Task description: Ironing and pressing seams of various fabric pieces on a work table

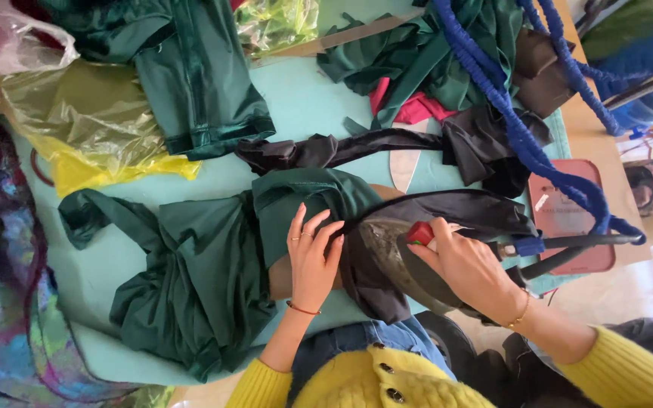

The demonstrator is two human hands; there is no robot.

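Right hand (pixel 468 266): grip closed around red-buttoned handle of grey metal iron (pixel 398 261). Left hand (pixel 313 253), beside iron: flat, fingers spread, pressing dark green cloth (pixel 205 279) on counter (pixel 304 106).

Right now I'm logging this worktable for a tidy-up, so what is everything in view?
Dark green garment: one, crumpled, front of table.
Folded green garment: one, table's far side.
Green fabric scraps: a heap, far right.
Black fabric strip: one, twisted, mid-table.
Black cloth: one, draped under the iron.
Iron: one, dark soleplate, red knob, tilted on the black cloth.
Blue cord: one, running from the far right to the iron.
Yellow plastic bag: one, left.
Red fabric: one piece, under the scraps.
Table: one, pale teal.
Left hand: flat on the green garment.
Right hand: gripping the iron.
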